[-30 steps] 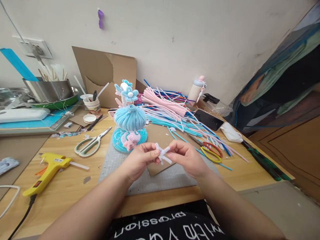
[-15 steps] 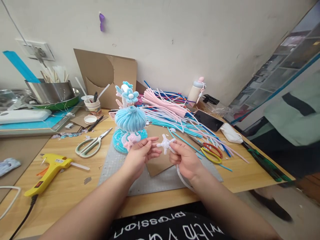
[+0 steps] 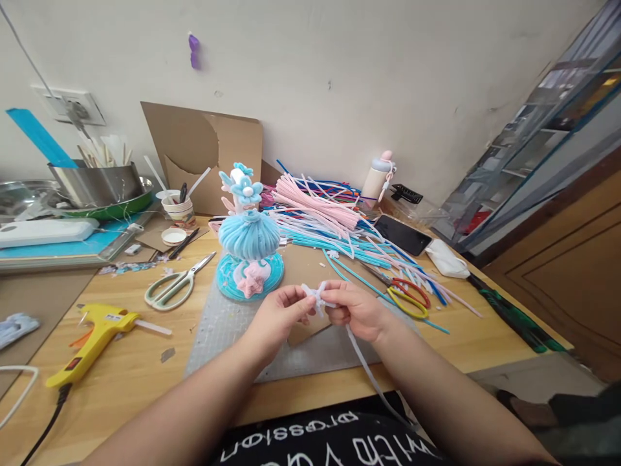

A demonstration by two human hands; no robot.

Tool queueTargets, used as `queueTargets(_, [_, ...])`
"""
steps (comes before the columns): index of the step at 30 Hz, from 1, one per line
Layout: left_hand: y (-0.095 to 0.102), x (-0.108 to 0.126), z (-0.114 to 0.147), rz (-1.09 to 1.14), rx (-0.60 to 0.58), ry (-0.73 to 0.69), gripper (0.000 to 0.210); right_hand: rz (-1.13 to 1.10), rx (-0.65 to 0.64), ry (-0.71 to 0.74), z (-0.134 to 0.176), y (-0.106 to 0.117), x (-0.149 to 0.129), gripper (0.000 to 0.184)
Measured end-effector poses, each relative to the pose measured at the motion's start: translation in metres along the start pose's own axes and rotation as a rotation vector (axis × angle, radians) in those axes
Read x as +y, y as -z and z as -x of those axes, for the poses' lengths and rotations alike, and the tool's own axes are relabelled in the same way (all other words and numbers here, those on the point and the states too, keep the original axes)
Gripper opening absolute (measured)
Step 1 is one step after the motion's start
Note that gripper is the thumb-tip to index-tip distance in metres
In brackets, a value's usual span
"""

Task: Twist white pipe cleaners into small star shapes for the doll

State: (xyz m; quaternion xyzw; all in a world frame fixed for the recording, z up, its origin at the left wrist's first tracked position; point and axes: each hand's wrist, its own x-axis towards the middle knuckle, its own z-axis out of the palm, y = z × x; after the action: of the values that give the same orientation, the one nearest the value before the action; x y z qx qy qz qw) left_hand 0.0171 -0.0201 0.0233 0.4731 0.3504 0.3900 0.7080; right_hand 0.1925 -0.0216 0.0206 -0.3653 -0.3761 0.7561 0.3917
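Observation:
A small white pipe-cleaner star (image 3: 317,297) is pinched between both my hands above the grey cutting mat (image 3: 218,353). My left hand (image 3: 286,314) grips its left side with thumb and fingers. On its right side, my right hand (image 3: 356,309) is closed, and a long white pipe-cleaner tail (image 3: 371,372) hangs from under it toward my lap. Behind my left hand stands a blue fluffy pipe-cleaner figure (image 3: 249,234) with a pleated skirt and flowers. A pink star (image 3: 251,279) sits on its round blue base. My fingers partly hide the white star.
Pink, white and blue pipe cleaners (image 3: 320,204) lie heaped at the back. Red-and-yellow-handled scissors (image 3: 410,298) rest at right, white-handled scissors (image 3: 172,288) at left. A yellow glue gun (image 3: 97,333) lies front left. A phone (image 3: 403,234) and bottle (image 3: 378,176) are back right.
My left hand has closed onto the white star, which my right hand alone held before. Both hands sit slightly lower. The person at the right has mostly moved out of view.

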Motion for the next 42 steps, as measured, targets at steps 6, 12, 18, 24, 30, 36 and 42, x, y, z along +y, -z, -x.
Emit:
queueTargets(6, [0.004, -0.009, -0.006, -0.086, 0.064, 0.046, 0.026, 0.042, 0.094, 0.064, -0.007, -0.001, 0.015, 0.025])
queueTargets(12, [0.006, -0.017, -0.011, -0.214, 0.142, -0.026, 0.027, 0.068, 0.252, 0.133, -0.010, -0.005, 0.026, 0.030])
queueTargets(18, [0.004, -0.015, -0.010, -0.270, 0.153, -0.053, 0.027, 0.064, 0.334, 0.208, -0.009, -0.010, 0.029, 0.028])
queueTargets(24, [0.004, -0.013, -0.012, -0.224, 0.116, -0.109, 0.029, 0.064, 0.344, 0.226, -0.008, -0.009, 0.025, 0.024])
queueTargets(30, [0.008, -0.011, -0.013, -0.120, 0.090, -0.032, 0.026, 0.074, 0.258, 0.201, -0.009, -0.005, 0.023, 0.022])
queueTargets(36, [0.011, -0.004, -0.011, 0.270, 0.000, 0.134, 0.018, -0.049, 0.016, 0.116, -0.003, 0.001, 0.015, 0.022])
queueTargets(42, [0.008, -0.001, -0.006, 0.423, -0.087, 0.154, 0.012, 0.039, 0.124, 0.306, -0.005, -0.009, 0.026, 0.019])
